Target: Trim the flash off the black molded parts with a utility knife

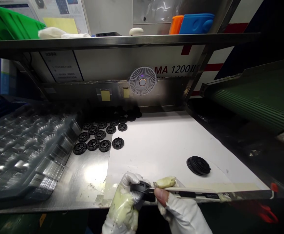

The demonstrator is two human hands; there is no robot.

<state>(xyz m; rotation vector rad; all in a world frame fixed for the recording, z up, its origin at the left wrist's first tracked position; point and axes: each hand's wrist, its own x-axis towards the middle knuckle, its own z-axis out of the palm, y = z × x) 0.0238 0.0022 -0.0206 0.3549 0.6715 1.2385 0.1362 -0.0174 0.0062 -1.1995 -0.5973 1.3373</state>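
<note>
At the front edge of the table, my left hand (124, 203), in a white glove with yellowed patches, is closed around a black ribbed disc (141, 187) held tilted on its edge. My right hand (178, 208), gloved but with the thumb tip bare, grips a slim pale-handled tool (193, 189). Its thin metal tip meets the disc or lies right against it; the exact contact is too small to tell. Farther right, a couple of black discs (198, 165) overlap on the white sheet (156, 146).
Several black round parts (104, 146) lie in loose rows at the back left. Stacked clear plastic trays (32, 152) fill the left side. A small fan (143, 81) faces me below the metal shelf (122, 41). To the right is a green conveyor belt (259, 87).
</note>
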